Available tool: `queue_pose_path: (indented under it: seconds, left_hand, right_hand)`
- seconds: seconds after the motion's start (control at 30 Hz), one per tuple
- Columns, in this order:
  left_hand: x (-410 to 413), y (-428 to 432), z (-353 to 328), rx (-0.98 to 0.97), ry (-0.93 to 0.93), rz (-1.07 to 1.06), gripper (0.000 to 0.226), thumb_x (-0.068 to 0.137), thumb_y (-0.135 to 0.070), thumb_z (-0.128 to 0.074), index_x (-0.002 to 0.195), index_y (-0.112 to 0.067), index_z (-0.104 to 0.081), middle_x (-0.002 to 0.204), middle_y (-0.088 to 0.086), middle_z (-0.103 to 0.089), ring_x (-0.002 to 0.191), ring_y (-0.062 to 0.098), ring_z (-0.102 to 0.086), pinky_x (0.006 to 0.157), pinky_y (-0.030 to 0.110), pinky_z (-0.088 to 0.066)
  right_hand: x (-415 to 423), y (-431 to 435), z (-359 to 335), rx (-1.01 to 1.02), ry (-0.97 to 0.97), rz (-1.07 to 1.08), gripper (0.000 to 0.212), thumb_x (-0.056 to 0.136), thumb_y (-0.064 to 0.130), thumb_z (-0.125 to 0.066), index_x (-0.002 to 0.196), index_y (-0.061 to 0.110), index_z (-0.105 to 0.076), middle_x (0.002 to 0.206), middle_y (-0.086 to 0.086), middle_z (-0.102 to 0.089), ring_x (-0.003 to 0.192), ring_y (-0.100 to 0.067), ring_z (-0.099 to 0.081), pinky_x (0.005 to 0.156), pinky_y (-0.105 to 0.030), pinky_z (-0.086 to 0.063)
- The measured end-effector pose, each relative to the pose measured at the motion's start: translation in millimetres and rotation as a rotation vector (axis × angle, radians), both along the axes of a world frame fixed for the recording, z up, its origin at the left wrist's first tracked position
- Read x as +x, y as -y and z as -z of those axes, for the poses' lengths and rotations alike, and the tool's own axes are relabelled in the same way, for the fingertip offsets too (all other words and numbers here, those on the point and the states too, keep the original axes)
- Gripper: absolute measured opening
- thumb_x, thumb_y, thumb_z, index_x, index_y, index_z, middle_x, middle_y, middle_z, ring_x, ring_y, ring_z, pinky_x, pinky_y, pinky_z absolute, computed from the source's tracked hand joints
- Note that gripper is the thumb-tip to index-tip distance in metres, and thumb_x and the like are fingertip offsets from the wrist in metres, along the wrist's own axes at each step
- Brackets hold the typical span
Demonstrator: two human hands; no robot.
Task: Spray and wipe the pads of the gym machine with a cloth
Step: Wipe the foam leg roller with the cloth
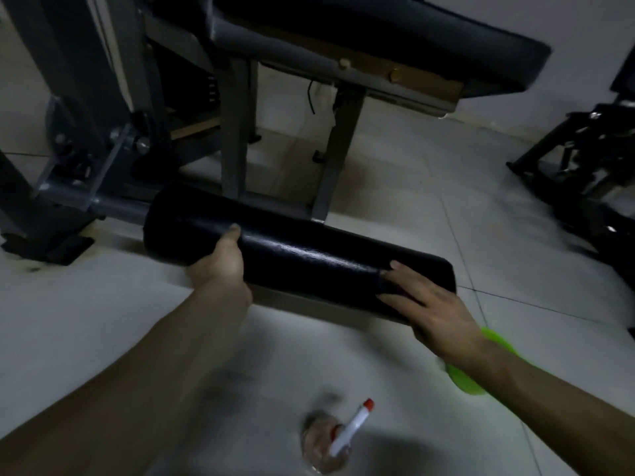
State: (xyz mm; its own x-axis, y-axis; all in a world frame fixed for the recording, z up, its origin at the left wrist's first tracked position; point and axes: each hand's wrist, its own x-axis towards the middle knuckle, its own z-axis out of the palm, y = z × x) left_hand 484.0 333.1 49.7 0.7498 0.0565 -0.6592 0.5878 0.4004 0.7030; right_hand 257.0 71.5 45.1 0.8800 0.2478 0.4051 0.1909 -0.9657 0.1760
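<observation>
Left hand (220, 262) grips roller pad (309, 249) mid-length; right hand (429, 310) flat, fingers straight, on pad's free end; spray bottle (330, 438) on floor near pad.

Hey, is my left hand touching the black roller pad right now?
Touching. The head view shows the left hand curled round the roller pad, its thumb lying on the pad's top with no gap.
</observation>
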Motion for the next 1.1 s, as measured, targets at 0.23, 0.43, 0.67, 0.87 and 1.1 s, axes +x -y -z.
queue_pose_path:
  seconds: [0.23, 0.43, 0.67, 0.87, 1.1]
  left_hand:
    - [10, 4, -4, 0.027, -0.014, -0.055, 0.100, 0.039, -0.049, -0.082, 0.130, -0.019, -0.052, 0.118, 0.010, -0.066, 0.097, 0.039, -0.068, 0.088, 0.058, -0.057]
    - [20, -32, 21, -0.168, -0.090, -0.044, 0.096, 0.070, -0.084, -0.054, 0.149, -0.031, -0.045, 0.142, 0.004, -0.057, 0.125, 0.040, -0.056, 0.107, 0.068, -0.037]
    - [29, -64, 34, -0.474, -0.064, 0.078, 0.070, 0.095, -0.068, -0.039, 0.147, -0.024, -0.054, 0.150, -0.001, -0.053, 0.139, 0.040, -0.048, 0.109, 0.051, -0.041]
    - [35, -80, 37, -0.673, -0.049, 0.118, 0.057, 0.096, -0.060, -0.047, 0.132, -0.018, -0.065, 0.125, 0.014, -0.072, 0.119, 0.038, -0.064, 0.103, 0.064, -0.045]
    - [39, -73, 31, -0.530, -0.061, 0.151, 0.063, 0.091, -0.062, -0.055, 0.138, -0.020, -0.058, 0.134, 0.016, -0.065, 0.123, 0.039, -0.060, 0.108, 0.058, -0.042]
  right_hand:
    - [-46, 26, -1, 0.038, 0.002, 0.176, 0.067, 0.078, -0.012, -0.050, 0.138, 0.018, -0.058, 0.156, -0.010, -0.048, 0.153, -0.027, -0.033, 0.101, -0.038, -0.050]
    - [42, -26, -2, 0.070, -0.047, 0.012, 0.060, 0.082, -0.010, -0.072, 0.136, 0.014, -0.065, 0.153, -0.011, -0.051, 0.151, -0.031, -0.037, 0.107, -0.044, -0.052]
    - [178, -151, -1, 0.097, 0.004, -0.213, 0.035, 0.099, 0.017, -0.058, 0.133, 0.015, -0.068, 0.147, -0.013, -0.057, 0.144, -0.035, -0.047, 0.106, -0.043, -0.053]
    - [274, -245, -11, 0.218, -0.051, -0.256, 0.046, 0.085, 0.004, -0.073, 0.129, 0.014, -0.069, 0.144, -0.013, -0.059, 0.141, -0.035, -0.049, 0.098, -0.046, -0.055]
    - [245, -208, -22, 0.106, -0.084, -0.280, 0.044, 0.089, 0.004, -0.066, 0.131, 0.014, -0.068, 0.147, -0.012, -0.056, 0.143, -0.033, -0.047, 0.103, -0.044, -0.053]
